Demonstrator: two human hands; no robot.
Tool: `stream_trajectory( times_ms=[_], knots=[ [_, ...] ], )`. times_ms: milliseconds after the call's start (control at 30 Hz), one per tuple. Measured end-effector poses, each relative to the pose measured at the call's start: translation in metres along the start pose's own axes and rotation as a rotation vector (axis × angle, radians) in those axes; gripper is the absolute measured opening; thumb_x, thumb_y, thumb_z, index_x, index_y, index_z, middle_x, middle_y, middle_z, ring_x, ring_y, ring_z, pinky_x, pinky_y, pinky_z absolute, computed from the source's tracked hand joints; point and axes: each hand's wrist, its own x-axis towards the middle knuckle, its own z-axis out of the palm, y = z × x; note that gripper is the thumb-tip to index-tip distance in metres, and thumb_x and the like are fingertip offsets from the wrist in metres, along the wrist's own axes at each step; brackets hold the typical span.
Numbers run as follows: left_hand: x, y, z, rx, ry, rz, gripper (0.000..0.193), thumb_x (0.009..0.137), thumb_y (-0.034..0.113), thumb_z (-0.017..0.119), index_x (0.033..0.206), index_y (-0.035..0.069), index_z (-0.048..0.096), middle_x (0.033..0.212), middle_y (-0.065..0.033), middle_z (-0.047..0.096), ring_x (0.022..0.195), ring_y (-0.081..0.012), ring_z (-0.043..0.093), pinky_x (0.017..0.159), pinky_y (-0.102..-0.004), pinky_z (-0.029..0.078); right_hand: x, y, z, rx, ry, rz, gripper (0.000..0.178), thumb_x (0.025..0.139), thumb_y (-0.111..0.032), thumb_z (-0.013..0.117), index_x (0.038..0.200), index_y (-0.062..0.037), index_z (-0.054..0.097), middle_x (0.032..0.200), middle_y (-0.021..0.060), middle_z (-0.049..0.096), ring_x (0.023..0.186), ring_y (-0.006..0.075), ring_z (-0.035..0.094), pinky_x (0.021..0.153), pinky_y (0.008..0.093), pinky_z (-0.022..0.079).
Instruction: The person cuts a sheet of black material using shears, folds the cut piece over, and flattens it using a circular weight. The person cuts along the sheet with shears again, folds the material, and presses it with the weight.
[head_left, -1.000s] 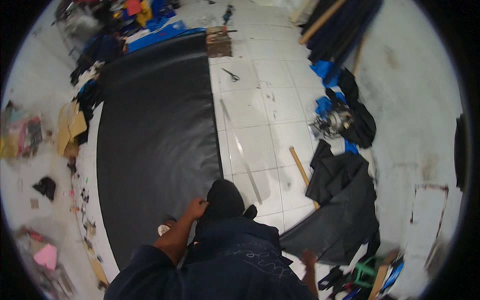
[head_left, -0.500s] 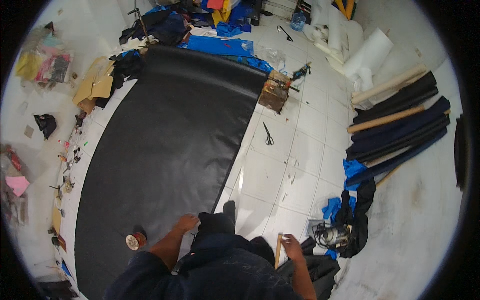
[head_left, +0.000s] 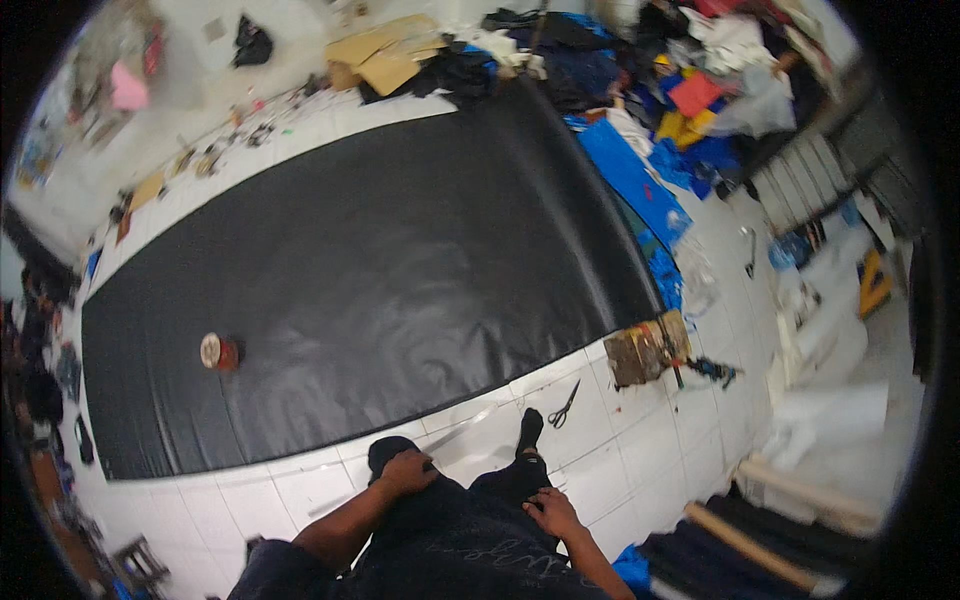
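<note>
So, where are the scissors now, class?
In the head view, the scissors lie right of centre on the tiled floor, between the socked foot and the brown block.

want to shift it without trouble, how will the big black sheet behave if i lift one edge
The black sheet will probably flop rather than stay stiff, as shallow ripples show across it. Its smooth sheen suggests it could be somewhat slippery. Lifting might also tip or roll the reddish spool that sits on it.

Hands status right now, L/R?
Left hand: on left leg, nothing visible in it; open or closed unclear.
Right hand: on right leg, loosely open, nothing visible in it.
</note>
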Motion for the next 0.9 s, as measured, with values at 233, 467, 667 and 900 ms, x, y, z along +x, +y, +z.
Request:
stream_trajectory(
  times_ms=[233, 467, 667, 900],
  knots=[
    [-0.054, 0.121, 0.111, -0.298, 0.065, -0.415, 0.03, 0.09, 0.038, 0.056, 0.099, 0.011, 0.067, 0.094, -0.0235, 0.066, 0.088, -0.0383, 0.067, 0.083, -0.0513, 0.052, 0.083, 0.115, -0.09, -0.263, -0.86, 0.079, 0.043, 0.097, -0.045, 0.052, 0.11, -0.0044, 0.057, 0.101, 0.0186, 0.064, 0.095, 0.035, 0.064, 0.076, 0.0469, 0.05],
    [-0.106, 0.191, 0.148, -1.023, -0.902, -0.497, 0.047, 0.095, 0.043, 0.052, 0.127, 0.009, 0.056, 0.119, -0.0262, 0.061, 0.112, -0.0387, 0.06, 0.097, -0.0507, 0.046, 0.069, 0.174, -0.166, 0.275, -1.488, 0.5, 0.092, 0.081, -0.074, 0.059, 0.143, -0.0096, 0.037, 0.126, 0.0194, 0.054, 0.105, 0.0252, 0.058, 0.082, 0.0379, 0.049],
    [0.033, 0.167, 0.23, -1.113, -1.088, -0.213, 0.05, 0.094, 0.042, 0.054, 0.132, 0.009, 0.053, 0.121, -0.0252, 0.061, 0.111, -0.0392, 0.059, 0.097, -0.0509, 0.045, 0.129, 0.253, -0.086, 0.312, -1.954, 0.588, 0.067, 0.095, -0.061, 0.049, 0.139, -0.0111, 0.046, 0.135, 0.0117, 0.051, 0.108, 0.0247, 0.059, 0.089, 0.0388, 0.051],
    [0.326, 0.011, 0.36, -0.302, -0.13, -0.365, 0.056, 0.093, 0.04, 0.057, 0.137, 0.007, 0.048, 0.123, -0.0241, 0.06, 0.111, -0.0398, 0.058, 0.098, -0.0511, 0.044, 0.335, 0.372, 0.046, 0.727, -0.146, 0.346, 0.021, 0.095, -0.026, 0.063, 0.097, -0.0053, 0.059, 0.072, -0.0007, 0.056, 0.058, 0.0072, 0.055, 0.052, 0.0231, 0.045]
  ],
)
